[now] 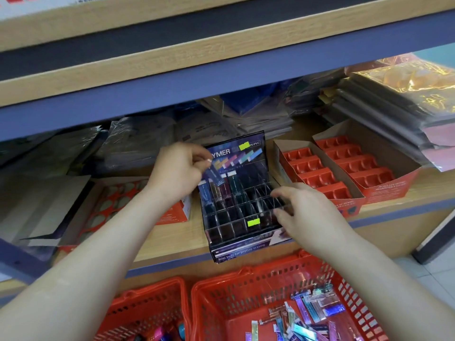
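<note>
A dark eraser display box [243, 232] with a grid of clear compartments stands on the wooden shelf. A few slim erasers [227, 188] stand in its back row. My left hand [177, 173] pinches a slim blue eraser [213, 177] over the back left compartments. My right hand [305, 212] grips the right side of the box, fingers curled over the clear dividers. Below, a red basket [246, 296] holds several loose slim erasers [302, 318].
A second red basket [147, 308] sits at lower left. Two red tray boxes [344, 168] stand to the right of the display box, another red box [118, 200] to its left. Wrapped paper packs [384, 104] are stacked behind. An upper shelf [172, 70] overhangs.
</note>
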Action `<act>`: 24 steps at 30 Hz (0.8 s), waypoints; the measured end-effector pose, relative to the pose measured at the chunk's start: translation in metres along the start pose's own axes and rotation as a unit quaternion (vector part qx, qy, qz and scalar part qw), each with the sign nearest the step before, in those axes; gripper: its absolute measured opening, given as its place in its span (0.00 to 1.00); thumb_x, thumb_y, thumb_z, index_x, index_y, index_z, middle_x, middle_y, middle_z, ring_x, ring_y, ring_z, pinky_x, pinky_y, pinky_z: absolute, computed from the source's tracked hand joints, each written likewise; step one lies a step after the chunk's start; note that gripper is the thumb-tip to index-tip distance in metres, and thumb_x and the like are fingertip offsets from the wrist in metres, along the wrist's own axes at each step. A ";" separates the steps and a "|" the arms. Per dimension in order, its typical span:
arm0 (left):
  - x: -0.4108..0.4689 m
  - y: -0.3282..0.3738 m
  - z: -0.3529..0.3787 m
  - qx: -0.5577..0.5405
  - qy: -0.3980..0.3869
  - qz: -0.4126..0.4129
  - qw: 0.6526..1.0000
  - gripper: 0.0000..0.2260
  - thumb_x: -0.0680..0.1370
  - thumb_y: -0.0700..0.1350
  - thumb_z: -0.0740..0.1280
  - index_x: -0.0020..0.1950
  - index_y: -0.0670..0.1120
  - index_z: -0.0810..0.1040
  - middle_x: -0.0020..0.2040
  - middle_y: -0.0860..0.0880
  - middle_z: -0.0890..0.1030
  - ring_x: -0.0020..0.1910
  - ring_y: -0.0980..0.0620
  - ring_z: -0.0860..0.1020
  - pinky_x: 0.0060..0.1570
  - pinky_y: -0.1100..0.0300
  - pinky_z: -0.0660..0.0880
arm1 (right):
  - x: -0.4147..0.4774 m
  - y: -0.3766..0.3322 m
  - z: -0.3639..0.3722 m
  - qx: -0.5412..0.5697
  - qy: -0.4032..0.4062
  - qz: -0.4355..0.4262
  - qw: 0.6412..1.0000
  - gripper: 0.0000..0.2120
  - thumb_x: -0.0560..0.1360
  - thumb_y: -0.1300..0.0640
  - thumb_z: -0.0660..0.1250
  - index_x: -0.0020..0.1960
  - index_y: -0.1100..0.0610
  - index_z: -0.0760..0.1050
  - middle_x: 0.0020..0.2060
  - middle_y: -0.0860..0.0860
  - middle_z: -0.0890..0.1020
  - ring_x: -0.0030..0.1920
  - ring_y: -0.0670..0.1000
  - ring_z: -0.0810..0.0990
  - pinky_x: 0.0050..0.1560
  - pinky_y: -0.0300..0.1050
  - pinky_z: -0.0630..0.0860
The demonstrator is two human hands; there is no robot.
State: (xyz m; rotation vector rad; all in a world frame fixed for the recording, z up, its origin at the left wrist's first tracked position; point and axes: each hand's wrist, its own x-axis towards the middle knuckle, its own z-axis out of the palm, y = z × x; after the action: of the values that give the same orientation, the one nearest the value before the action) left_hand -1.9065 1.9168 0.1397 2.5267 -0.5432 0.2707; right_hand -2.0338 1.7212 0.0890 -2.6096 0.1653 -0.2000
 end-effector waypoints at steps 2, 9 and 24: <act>-0.008 -0.010 -0.002 0.043 -0.003 0.004 0.999 0.06 0.78 0.42 0.69 0.53 0.46 0.84 0.45 0.52 0.82 0.44 0.56 0.77 0.45 0.65 0.68 | -0.001 0.000 0.001 -0.016 -0.006 -0.004 1.000 0.20 0.79 0.54 0.64 0.71 0.49 0.71 0.65 0.51 0.74 0.53 0.52 0.78 0.56 0.44 0.73; -0.009 -0.026 0.001 0.083 -0.009 0.006 0.996 0.07 0.79 0.42 0.67 0.54 0.46 0.83 0.50 0.48 0.84 0.48 0.52 0.78 0.46 0.62 0.70 | -0.002 0.001 0.006 -0.022 -0.018 0.008 1.000 0.19 0.79 0.50 0.66 0.70 0.46 0.72 0.61 0.52 0.79 0.52 0.54 0.80 0.52 0.45 0.74; -0.010 -0.038 0.027 0.271 -0.023 0.141 0.952 0.10 0.79 0.44 0.66 0.56 0.42 0.81 0.51 0.44 0.80 0.53 0.42 0.77 0.49 0.51 0.76 | 0.002 0.001 0.014 -0.043 -0.001 0.022 0.999 0.05 0.79 0.51 0.66 0.53 0.49 0.78 0.47 0.49 0.79 0.46 0.54 0.79 0.41 0.42 0.69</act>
State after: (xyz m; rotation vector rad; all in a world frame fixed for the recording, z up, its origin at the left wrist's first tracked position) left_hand -1.8971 1.9346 0.0969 2.9803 -0.9613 0.5290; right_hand -2.0291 1.7265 0.0762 -2.6881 0.2346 -0.1774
